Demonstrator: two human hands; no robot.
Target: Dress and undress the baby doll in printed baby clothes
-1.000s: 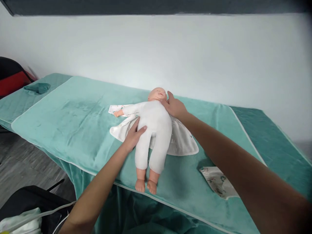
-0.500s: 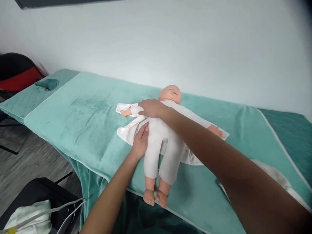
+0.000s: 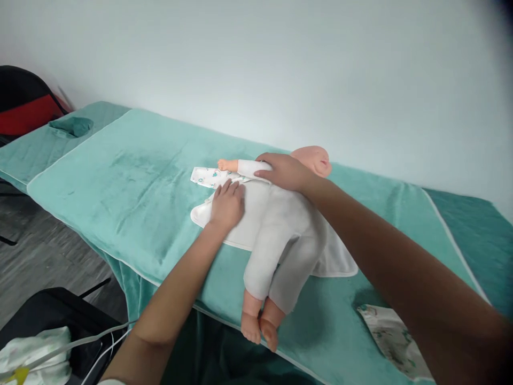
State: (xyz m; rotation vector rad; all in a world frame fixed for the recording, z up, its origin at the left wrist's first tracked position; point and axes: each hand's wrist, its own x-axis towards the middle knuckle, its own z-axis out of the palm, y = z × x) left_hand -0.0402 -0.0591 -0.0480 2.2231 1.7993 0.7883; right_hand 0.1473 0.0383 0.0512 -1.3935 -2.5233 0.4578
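Note:
A baby doll [image 3: 280, 224] in a white bodysuit lies on a teal towel [image 3: 132, 176], rolled toward its side with its head [image 3: 315, 159] turned right and its feet [image 3: 258, 329] over the near edge. Under it is an opened white printed garment [image 3: 208, 214]. My left hand [image 3: 227, 206] lies flat, fingers out, on the garment beside the doll's flank. My right hand [image 3: 282, 172] curls over the doll's shoulder and upper arm, holding it; that arm [image 3: 234, 166] sticks out to the left.
The teal-covered table [image 3: 473, 224] runs along a white wall. A second printed cloth [image 3: 395, 339] lies at the near right. A black and red chair [image 3: 20, 107] stands at far left. A black bag with white cloth and cables [image 3: 44, 347] sits on the floor.
The doll has been rolled from flat on its back toward its side, head swinging right. My right hand stayed on its shoulder; my left hand slid up onto the garment.

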